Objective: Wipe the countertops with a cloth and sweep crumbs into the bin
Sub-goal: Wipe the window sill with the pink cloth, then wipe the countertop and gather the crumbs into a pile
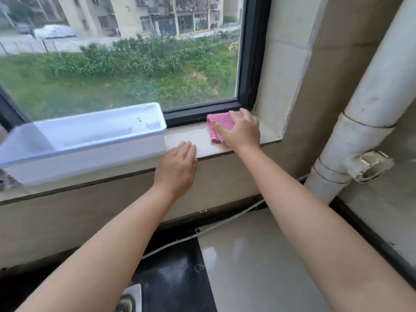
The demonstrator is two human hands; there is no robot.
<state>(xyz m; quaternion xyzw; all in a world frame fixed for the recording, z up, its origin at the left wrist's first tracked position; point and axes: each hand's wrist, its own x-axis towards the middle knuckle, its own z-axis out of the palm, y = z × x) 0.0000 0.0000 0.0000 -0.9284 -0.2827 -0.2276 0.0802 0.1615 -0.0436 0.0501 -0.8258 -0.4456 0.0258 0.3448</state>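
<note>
Pink cloth is pressed flat under the right hand at the window sill's right end, near the corner. Bare sill is left between it and the white tray. The left hand, released and flat, is laid on the sill's front edge, above the glossy worktop.

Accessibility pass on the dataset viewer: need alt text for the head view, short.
A person's right hand presses a pink cloth flat on a stone window sill near its right corner, while the left hand rests open on the sill's front edge. A long white plastic tray sits on the sill to the left, under a window overlooking greenery and buildings.
</note>
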